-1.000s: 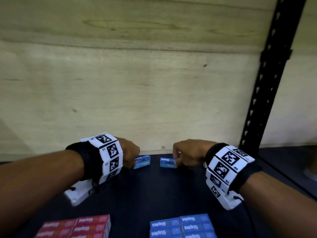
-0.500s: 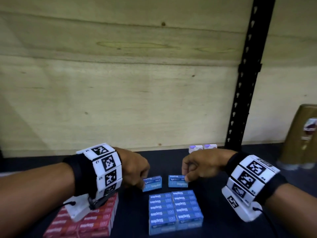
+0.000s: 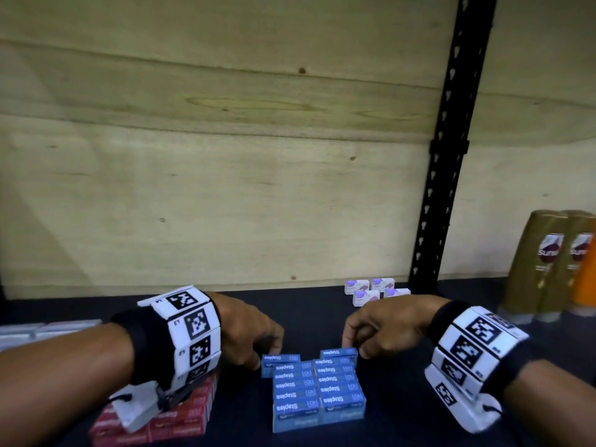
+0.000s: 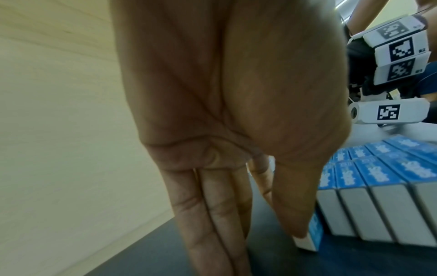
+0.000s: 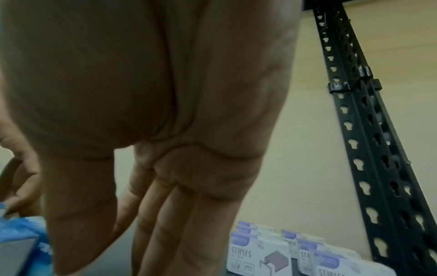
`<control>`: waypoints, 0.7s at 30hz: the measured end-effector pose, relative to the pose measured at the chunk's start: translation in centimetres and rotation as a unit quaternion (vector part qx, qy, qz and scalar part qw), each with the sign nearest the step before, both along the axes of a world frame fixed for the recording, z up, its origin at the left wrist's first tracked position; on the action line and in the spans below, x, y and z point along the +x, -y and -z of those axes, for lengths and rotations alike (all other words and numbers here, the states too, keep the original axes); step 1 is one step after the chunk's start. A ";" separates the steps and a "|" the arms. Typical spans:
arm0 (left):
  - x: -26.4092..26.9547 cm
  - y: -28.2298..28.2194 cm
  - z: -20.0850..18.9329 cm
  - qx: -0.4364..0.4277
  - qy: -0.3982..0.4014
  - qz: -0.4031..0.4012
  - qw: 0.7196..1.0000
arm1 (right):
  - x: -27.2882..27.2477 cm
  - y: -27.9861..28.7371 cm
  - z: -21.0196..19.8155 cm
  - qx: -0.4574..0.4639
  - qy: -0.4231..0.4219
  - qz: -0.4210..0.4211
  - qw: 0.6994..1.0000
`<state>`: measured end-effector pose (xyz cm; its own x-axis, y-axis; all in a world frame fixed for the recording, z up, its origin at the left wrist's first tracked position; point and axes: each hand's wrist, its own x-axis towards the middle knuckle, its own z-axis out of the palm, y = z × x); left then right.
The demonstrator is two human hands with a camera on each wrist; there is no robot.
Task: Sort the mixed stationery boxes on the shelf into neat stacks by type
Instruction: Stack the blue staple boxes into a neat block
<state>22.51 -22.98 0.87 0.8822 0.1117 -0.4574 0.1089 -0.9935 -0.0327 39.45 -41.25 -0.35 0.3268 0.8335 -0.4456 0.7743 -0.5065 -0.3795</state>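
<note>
Blue cardboard staple boxes (image 3: 317, 387) form a rectangular block on dark shelf (image 3: 403, 424).

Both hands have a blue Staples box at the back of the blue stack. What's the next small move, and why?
Probably slide the left box right and in against the blue stack. The right hand already has its box seated in line at the back of the right column, while the one pinched by the left hand sits offset left of its column.
</note>
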 end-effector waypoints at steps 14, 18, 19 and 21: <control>1.1 0.4 0.3 0.018 -0.020 0.008 1.000 | -0.9 -1.2 -0.3 0.001 0.021 -0.023 1.000; 1.2 0.4 0.3 0.021 -0.020 0.005 1.000 | -1.2 -1.3 -0.4 -0.004 0.018 -0.016 1.000; 1.2 0.4 0.2 0.018 -0.020 0.001 1.000 | -1.3 -1.3 -0.4 -0.006 0.023 -0.011 1.000; 1.1 0.3 0.2 0.006 -0.014 -0.020 1.000 | -1.3 -1.1 -0.6 -0.012 0.035 0.006 0.999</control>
<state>23.61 -23.29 0.70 0.8636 0.1529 -0.4805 0.1476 -0.9878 -0.0489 38.13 -40.10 0.28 0.3675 0.8188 -0.4410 0.7922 -0.5240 -0.3129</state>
